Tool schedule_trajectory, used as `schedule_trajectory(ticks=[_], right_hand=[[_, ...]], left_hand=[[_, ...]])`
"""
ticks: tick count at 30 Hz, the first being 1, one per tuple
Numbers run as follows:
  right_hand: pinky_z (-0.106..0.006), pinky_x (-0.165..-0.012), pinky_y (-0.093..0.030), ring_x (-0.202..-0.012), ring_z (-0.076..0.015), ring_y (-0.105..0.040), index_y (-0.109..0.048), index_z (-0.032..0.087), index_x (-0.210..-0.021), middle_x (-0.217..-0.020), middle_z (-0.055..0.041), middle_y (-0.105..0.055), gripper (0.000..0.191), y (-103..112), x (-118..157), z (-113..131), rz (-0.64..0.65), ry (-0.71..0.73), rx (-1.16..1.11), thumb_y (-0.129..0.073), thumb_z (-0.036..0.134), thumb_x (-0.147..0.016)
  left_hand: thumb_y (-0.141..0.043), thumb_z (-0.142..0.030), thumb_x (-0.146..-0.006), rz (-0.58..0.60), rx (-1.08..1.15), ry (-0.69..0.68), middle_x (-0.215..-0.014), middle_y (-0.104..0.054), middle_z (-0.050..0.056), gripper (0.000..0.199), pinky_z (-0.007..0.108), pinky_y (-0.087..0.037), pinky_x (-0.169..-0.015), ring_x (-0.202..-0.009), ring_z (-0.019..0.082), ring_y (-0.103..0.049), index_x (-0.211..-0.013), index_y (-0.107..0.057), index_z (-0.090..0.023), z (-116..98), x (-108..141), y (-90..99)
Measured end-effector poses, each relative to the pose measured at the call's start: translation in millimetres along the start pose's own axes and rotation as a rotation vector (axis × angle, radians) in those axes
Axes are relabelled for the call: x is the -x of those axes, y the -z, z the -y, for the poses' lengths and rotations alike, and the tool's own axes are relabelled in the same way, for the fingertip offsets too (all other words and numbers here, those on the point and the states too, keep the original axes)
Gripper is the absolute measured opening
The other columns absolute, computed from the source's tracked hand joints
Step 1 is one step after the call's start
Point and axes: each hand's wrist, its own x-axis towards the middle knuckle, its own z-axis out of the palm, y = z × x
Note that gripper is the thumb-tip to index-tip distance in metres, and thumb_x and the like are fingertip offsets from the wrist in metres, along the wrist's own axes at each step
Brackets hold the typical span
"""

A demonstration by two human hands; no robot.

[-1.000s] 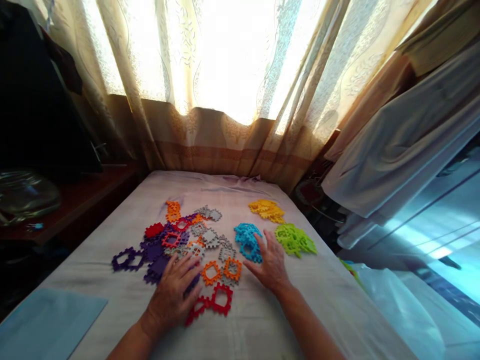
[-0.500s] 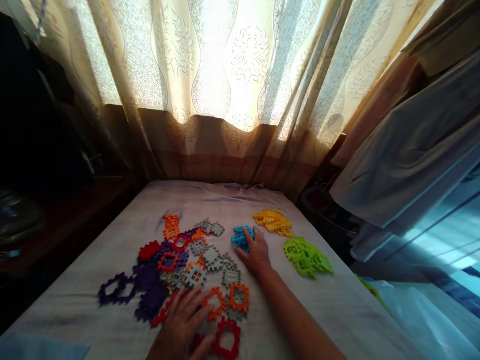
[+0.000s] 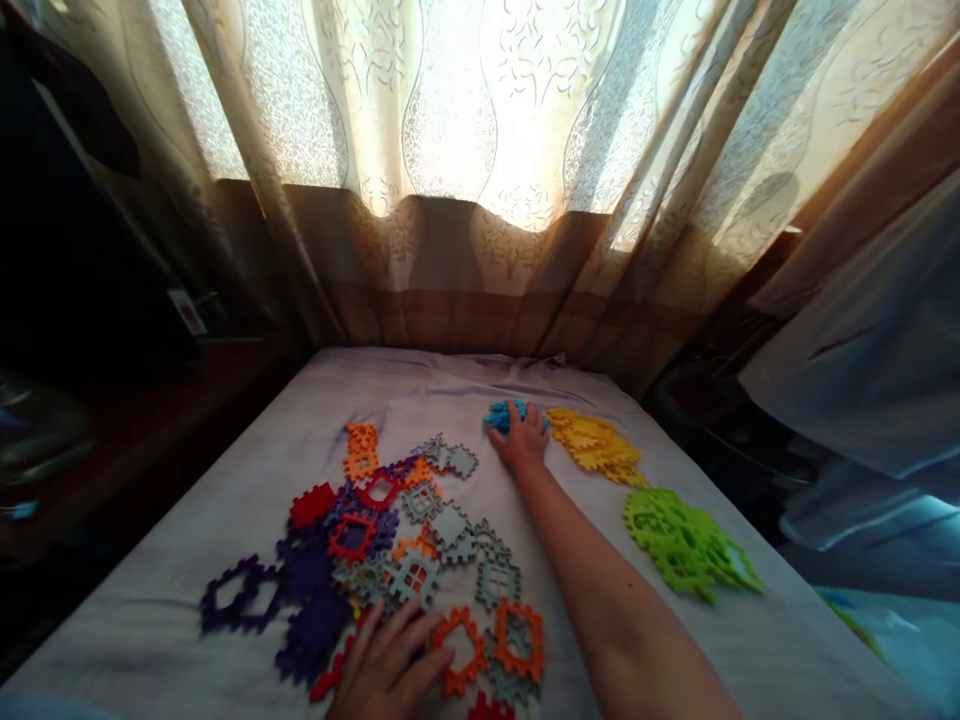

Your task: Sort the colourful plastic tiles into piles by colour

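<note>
My right hand (image 3: 523, 435) reaches far across the bed and cups a small pile of blue interlocking plastic tiles (image 3: 498, 416). Its thumb and fingers curve around and over the pile, partly hiding it. Nearer to me, my left hand (image 3: 390, 660) rests open with spread fingers at the front of a mixed heap. Around it lie red tiles (image 3: 352, 537), dark purple tiles (image 3: 311, 620), grey tiles (image 3: 415, 577) and orange frame-shaped tiles (image 3: 519, 640). Whatever is under the left palm is hidden.
Right of the blue pile is a yellow tile pile (image 3: 596, 447), with a green tile pile (image 3: 686, 540) nearer me. A pale sheet (image 3: 150, 600) covers the bed. Beyond its far edge hangs a curtain (image 3: 450, 250); clothes (image 3: 870, 400) hang at the right.
My right hand and the blue tiles have moved farther away, toward the bed's far side. My left hand stays by the mixed heap. The view has shifted a little.
</note>
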Motion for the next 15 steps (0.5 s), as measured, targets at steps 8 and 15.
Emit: schedule_trajectory(ticks=[8, 15], right_hand=[[-0.048, -0.104, -0.032, -0.133, -0.0343, -0.036, -0.043, 0.023, -0.144, -0.147, -0.0174, -0.038, 0.069, -15, -3, -10, -0.075, 0.147, -0.074, -0.06, 0.049, -0.083], [-0.044, -0.105, -0.034, -0.132, -0.0317, -0.04, -0.046, 0.022, -0.141, -0.144, -0.0164, -0.044, 0.067, -25, -13, -17, -0.11, 0.239, -0.112, -0.063, 0.046, -0.081]], left_hand=[[-0.045, -0.058, -0.092, -0.074, -0.065, -0.062, -0.123, -0.069, -0.003, 0.036, 0.043, -0.01, -0.122, -0.126, 0.018, -0.054, -0.113, -0.066, -0.037, 5, -7, 0.1], [-0.049, -0.049, -0.094, -0.097, -0.033, -0.065, -0.121, -0.07, -0.004, 0.03, 0.038, -0.027, -0.118, -0.123, 0.015, -0.057, -0.12, -0.061, -0.04, 12, -3, -7.4]])
